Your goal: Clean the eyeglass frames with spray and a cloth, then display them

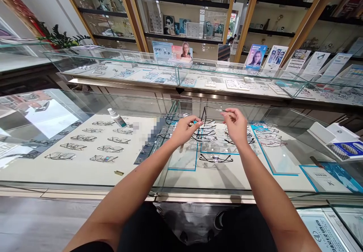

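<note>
Both my hands hold a pair of dark thin-framed eyeglasses [204, 114] over the glass display case. My left hand [185, 130] is closed on the frame's left side, seen nearly edge-on. With fingertips pinched, my right hand [235, 125] grips the end of a thin temple arm [215, 108] stretching toward it. Below my hands, under the glass, lie several eyeglasses in rows, and a black-framed pair [216, 158] sits nearest to me. My fingers partly hide the lower part of the held frame.
A white spray bottle [117, 117] stands on the glass to the left. On the right lies an open white box [337, 140] with a blue and white packet [347, 149]. A small gold-coloured piece [118, 173] is near the front. Another glass case [136, 76] runs behind.
</note>
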The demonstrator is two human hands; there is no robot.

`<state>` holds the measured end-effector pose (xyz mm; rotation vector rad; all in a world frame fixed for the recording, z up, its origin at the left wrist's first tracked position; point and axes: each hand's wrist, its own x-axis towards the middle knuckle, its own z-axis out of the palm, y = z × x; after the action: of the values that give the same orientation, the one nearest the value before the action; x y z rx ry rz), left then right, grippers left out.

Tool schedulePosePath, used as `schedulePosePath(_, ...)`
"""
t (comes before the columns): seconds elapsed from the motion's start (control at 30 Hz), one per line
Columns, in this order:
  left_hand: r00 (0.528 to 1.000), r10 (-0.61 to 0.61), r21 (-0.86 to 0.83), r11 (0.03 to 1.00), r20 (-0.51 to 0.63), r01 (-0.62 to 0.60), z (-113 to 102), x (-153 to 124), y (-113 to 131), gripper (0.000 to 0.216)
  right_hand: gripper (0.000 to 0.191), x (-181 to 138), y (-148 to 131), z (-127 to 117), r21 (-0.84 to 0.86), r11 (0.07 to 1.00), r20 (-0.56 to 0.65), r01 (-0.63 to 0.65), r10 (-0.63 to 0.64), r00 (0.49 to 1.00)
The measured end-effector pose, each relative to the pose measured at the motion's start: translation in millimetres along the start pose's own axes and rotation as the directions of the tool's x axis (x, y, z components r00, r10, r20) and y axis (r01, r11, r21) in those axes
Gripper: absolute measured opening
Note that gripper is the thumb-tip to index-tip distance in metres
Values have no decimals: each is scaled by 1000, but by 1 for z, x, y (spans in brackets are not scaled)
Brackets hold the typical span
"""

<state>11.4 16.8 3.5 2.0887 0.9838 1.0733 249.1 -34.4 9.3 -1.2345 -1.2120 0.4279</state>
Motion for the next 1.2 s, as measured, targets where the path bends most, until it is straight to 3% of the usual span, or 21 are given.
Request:
schedulePosePath(0.23,999,-14,1,1000,50,14,-2,0,5,41,37,2,-4,-1,1,995,-41,97,-97,994)
schedulePosePath(0.43,999,-21,-113,993,-37,17,1,0,8,38,30,-10,-9,8,-29,993,91,113,-110,990)
schedulePosePath(0.6,1000,-1,-165,986,-15,-1,9,-4,8,40,29,-21,-4,23,22,997,216,70,-73,974)
schedulePosePath(0.83,1000,-11,-189,982,-13,8,14,-7,11,49,25,-27,-2,29,79,995,195,55,-70,978)
schedulePosePath(1.0,993,-55,-198,980,-105,34,13,-4,8,43,12,-23,-6,23,-77,994,144,72,-61,988)
schedulePosePath(1.2,947,-189,-299,948,-259,107,6,-1,2,43,17,-18,-8,16,-352,932,120,88,-48,992)
